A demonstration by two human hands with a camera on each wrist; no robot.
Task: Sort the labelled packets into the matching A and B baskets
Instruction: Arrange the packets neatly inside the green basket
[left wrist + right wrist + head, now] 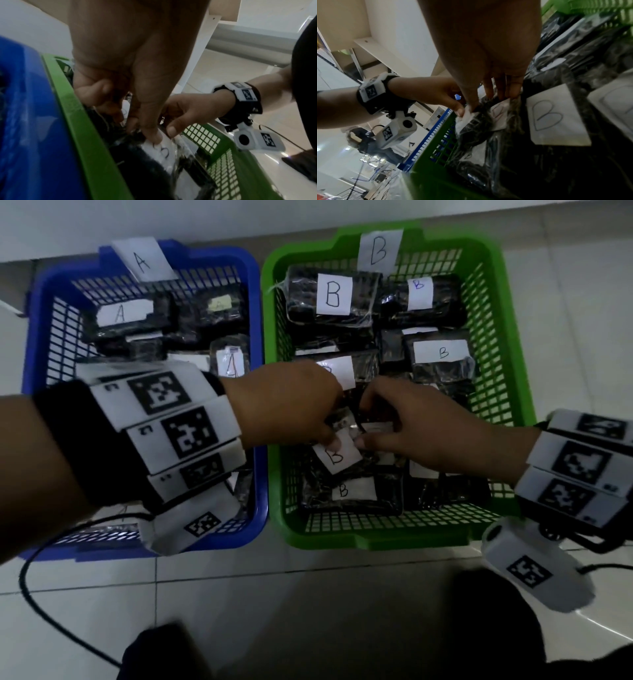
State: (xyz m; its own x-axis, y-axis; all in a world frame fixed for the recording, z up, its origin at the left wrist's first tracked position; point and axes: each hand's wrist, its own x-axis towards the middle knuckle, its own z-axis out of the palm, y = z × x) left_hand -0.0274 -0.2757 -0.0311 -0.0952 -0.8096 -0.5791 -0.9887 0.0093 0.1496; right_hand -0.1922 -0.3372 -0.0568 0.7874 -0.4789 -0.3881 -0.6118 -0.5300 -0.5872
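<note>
Both hands meet over the middle of the green basket marked B (493,261). Between them is a black packet with a white B label (337,456), held a little above the packets below. My left hand (329,437) pinches its upper left edge, thumb on the label. My right hand (362,439) pinches the upper right edge. The left wrist view shows the left hand (149,132) and right hand (171,129) thumbs on the packet (163,150). The right wrist view shows the right hand (488,100) and left hand (459,110) on the packet (481,120). The blue basket marked A (41,313) stands to the left.
The green basket holds several black B packets (334,294), and the blue one holds several A packets (120,314). Both baskets stand side by side on a white tiled floor (239,594). A black cable (30,594) runs across the floor at front left.
</note>
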